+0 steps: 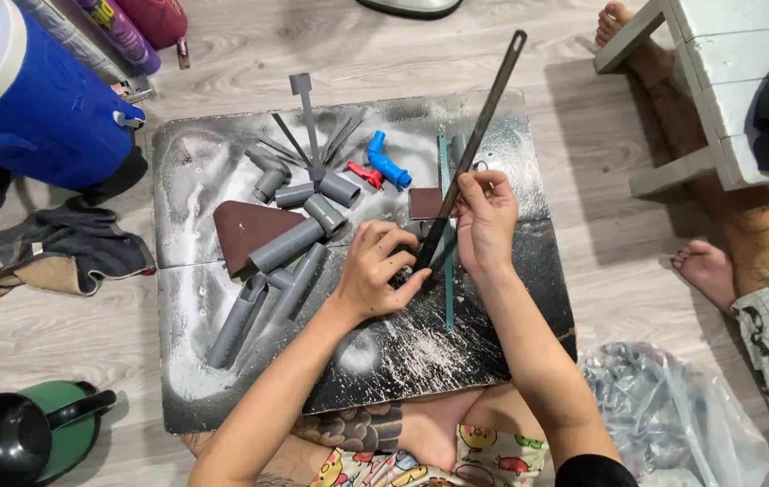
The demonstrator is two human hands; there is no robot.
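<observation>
Left hand (380,271) closed around the near end of a long dark file (473,149), right hand (485,216) pinching its middle, file slanting far-right over dusty black board (493,343), grey pipe pieces (285,245) left.

Matt grey plastic pipes (287,243), dusty board (402,352)
</observation>
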